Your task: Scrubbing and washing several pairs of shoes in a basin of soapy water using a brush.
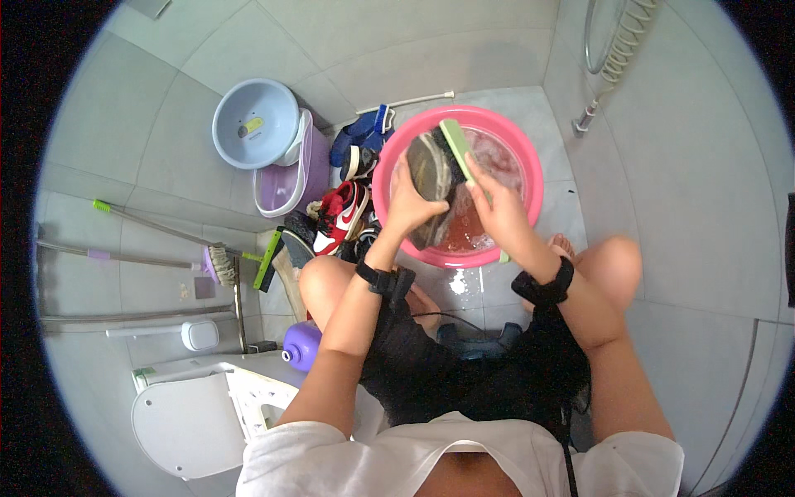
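Above a pink basin (pixel 535 170) of sudsy, reddish-brown water, my left hand (pixel 411 203) grips a dark shoe (pixel 428 170), tilted with its worn sole turned up. My right hand (pixel 499 207) is closed round the end of a light green scrubbing brush (pixel 455 142). The brush's dark bristles lie against the side of the shoe, or very close to it. Motion blurs the shoe somewhat, and its far side is hidden.
Left of the basin lie a red and white sneaker (pixel 341 217), other shoes and blue slippers (pixel 352 139). A light blue basin (pixel 257 103) rests on a purple bucket (pixel 286 184). Mops (pixel 219 263) lean at left near the toilet (pixel 186 422). A shower hose (pixel 625 50) hangs at right.
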Motion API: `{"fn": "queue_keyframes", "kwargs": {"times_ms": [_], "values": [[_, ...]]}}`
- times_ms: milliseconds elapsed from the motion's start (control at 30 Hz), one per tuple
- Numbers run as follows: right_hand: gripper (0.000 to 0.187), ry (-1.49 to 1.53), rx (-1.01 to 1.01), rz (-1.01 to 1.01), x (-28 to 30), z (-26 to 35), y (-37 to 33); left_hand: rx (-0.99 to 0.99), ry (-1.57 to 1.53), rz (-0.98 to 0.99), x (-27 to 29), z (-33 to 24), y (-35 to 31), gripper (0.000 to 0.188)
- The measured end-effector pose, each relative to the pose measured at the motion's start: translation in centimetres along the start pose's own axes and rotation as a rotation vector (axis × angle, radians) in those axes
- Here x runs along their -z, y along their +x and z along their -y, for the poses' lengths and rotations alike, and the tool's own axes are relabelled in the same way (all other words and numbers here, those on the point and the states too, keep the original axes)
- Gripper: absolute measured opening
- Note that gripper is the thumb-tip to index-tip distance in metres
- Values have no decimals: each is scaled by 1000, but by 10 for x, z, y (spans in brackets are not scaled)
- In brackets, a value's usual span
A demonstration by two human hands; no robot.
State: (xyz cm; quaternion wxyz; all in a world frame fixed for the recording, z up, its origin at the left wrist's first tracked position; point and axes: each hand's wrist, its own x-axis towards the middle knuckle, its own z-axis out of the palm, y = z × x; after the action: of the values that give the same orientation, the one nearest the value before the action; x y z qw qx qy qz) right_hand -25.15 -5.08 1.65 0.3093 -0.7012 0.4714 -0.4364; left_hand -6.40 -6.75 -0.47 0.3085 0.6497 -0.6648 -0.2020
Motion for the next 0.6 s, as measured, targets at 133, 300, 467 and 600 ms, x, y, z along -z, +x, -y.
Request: {"fn": "queue_keyframes", "kwargs": {"times_ms": [133,300,467,600], "values": [[46,6,-30,130,-5,15,-32,204,-91,-117,20,26,18,114],[46,-77,60,-17,6,15,-1,-85,-77,24,5,-5,-9,115],[39,-14,70,-111,22,-23,50,-143,-201,238,2,-19,-11,114],[41,278,-73,8,40,-16,46,-157,-312,228,10,-7,-6,112]]}}
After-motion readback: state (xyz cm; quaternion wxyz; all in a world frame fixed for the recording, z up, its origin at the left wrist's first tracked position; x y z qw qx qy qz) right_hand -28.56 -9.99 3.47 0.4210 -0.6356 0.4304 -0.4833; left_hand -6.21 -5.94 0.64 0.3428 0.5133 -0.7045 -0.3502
